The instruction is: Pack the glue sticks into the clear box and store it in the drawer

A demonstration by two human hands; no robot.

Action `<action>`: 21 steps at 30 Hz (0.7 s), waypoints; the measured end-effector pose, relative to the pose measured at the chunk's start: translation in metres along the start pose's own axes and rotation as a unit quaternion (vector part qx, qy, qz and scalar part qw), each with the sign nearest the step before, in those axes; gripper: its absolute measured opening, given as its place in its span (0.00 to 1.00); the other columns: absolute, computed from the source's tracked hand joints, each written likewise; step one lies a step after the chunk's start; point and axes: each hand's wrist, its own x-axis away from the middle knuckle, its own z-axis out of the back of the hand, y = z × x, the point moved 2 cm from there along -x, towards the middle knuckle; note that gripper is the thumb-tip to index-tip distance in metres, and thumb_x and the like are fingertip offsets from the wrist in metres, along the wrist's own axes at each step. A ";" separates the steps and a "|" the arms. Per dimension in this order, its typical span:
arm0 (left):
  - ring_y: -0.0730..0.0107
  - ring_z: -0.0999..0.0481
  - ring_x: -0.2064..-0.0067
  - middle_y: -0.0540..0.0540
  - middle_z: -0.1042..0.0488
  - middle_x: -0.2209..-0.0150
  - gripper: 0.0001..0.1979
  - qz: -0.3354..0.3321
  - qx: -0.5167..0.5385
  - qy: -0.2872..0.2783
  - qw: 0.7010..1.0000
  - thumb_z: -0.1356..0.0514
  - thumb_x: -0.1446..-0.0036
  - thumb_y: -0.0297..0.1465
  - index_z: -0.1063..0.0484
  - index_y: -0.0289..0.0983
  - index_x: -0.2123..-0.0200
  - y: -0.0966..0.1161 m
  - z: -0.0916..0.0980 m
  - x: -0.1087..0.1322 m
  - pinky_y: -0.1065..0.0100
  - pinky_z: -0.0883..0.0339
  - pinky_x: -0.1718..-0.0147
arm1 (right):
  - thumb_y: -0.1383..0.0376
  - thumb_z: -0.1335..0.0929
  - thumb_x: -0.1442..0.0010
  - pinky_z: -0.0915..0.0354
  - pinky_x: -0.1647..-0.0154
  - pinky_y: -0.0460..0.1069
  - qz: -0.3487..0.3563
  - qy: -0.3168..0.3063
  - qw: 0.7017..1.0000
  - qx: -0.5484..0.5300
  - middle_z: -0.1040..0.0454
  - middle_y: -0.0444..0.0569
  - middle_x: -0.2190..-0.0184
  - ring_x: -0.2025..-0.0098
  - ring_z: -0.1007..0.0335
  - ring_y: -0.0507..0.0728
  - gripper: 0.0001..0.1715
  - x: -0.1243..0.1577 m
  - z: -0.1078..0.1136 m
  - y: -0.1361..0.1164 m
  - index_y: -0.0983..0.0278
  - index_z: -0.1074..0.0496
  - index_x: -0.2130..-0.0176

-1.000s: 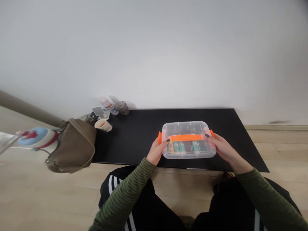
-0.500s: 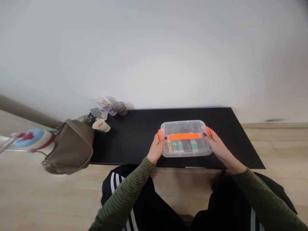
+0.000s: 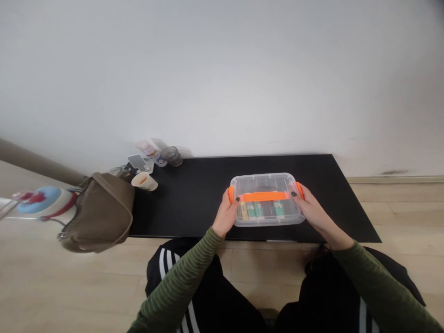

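A clear plastic storage box (image 3: 267, 181) with a lid is held between my two hands over the front half of the black table. An orange handle (image 3: 265, 196) lies flat across its lid, and orange latches sit at both ends. Through the plastic I see several green and yellow tube-like items (image 3: 255, 210); their exact kind is unclear. My left hand (image 3: 225, 213) grips the left end, thumb on the lid's edge. On the opposite end, my right hand (image 3: 311, 207) does the same. The fingers underneath are hidden, and I cannot tell whether the box touches the table.
On the left of the black table (image 3: 194, 199) stand a paper cup (image 3: 144, 181) with brownish liquid, a dark cup (image 3: 172, 156), a spray bottle (image 3: 151, 151) and a white stand (image 3: 140, 163). A brown bag (image 3: 100, 212) covers the left end, beside a blue-and-white container (image 3: 52, 203). A wall rises behind.
Both hands keep hold of the box, which stays in nearly the same place. The view has shifted very slightly.
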 end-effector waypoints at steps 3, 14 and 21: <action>0.57 0.39 0.35 0.39 0.37 0.37 0.28 -0.007 -0.008 0.000 1.000 0.44 0.38 0.39 0.43 0.38 0.36 0.001 0.000 0.001 0.58 0.49 0.35 | 0.50 0.36 0.37 0.36 0.43 0.58 0.000 0.002 1.000 0.018 0.29 0.53 0.47 0.44 0.33 0.63 0.26 0.002 0.000 -0.005 0.59 0.35 0.44; 0.57 0.35 0.37 0.38 0.35 0.38 0.29 -0.001 0.018 0.033 0.999 0.41 0.41 0.40 0.39 0.36 0.39 -0.007 -0.003 -0.003 0.59 0.43 0.38 | 0.53 0.37 0.39 0.52 0.31 0.66 0.042 0.096 0.986 0.132 0.41 0.55 0.34 0.32 0.49 0.67 0.35 0.010 0.003 0.002 0.59 0.42 0.36; 0.64 0.23 0.64 0.42 0.23 0.64 0.22 0.076 0.156 0.024 0.985 0.36 0.47 0.42 0.28 0.32 0.56 -0.007 -0.013 -0.001 0.63 0.29 0.62 | 0.58 0.36 0.42 0.34 0.47 0.66 0.085 0.185 0.977 0.060 0.25 0.52 0.58 0.50 0.30 0.68 0.09 0.140 -0.044 0.054 0.51 0.28 0.62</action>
